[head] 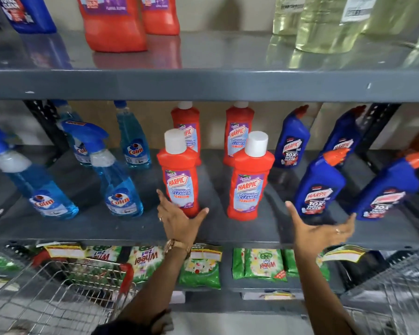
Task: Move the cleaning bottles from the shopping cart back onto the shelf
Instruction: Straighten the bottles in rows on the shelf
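On the grey middle shelf (228, 228) stand blue Colin spray bottles (121, 187), red Harpic bathroom cleaner bottles and blue Harpic bottles. My left hand (179, 221) is open at the foot of the front left red Harpic bottle (179, 180), with fingers to its left and the thumb to its right. That bottle stands upright on the shelf. My right hand (319, 230) is open with spread fingers just below a front blue Harpic bottle (318, 187) and holds nothing. The wire shopping cart (58, 286) is at the lower left; what lies in it is blurred.
The top shelf (203, 83) carries blue, red and pale yellow bottles. Green Wheel detergent packets (264, 264) lie on the bottom shelf. A second wire basket (397, 286) shows at the lower right. A second red Harpic bottle (248, 182) stands between my hands.
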Demonstrator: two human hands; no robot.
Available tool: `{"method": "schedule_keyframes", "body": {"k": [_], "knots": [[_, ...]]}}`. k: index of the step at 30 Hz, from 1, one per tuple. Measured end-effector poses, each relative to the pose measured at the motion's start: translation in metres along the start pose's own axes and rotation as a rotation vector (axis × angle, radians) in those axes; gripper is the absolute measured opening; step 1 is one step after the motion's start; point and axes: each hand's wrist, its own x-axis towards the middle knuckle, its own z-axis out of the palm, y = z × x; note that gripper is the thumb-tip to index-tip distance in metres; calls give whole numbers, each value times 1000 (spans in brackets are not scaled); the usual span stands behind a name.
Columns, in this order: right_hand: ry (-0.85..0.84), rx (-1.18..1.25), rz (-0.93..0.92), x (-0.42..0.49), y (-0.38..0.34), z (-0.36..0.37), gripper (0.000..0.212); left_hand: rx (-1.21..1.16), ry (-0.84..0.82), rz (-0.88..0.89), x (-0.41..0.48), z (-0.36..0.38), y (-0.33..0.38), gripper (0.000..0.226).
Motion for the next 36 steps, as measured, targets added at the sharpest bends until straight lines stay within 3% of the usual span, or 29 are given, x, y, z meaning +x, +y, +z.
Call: {"method": "schedule_keyframes", "body": {"k": [3, 6, 14, 23, 28, 34, 36], "knots": [[-228, -7, -5, 28, 8, 0, 134, 96, 61, -21, 3, 8, 4, 121], [-370, 8, -20, 44, 12, 10, 117, 146, 115, -16, 1, 14, 2, 112], [-341, 39, -56, 49, 25, 11, 100, 159, 148, -28, -4, 18, -4, 112], [-351, 10, -26, 45, 21, 5, 102, 126, 81, -49, -6, 12, 2, 111], [-368, 5, -11, 40, 9, -6, 103, 97, -15, -59, -9, 2, 7, 123], [-464, -40, 8, 24, -5, -35, 141, 124, -222, -33, -2, -23, 5, 126], [-393, 54, -8, 7, -18, -60, 136, 146, -223, -42, 0, -28, 6, 129]]}}
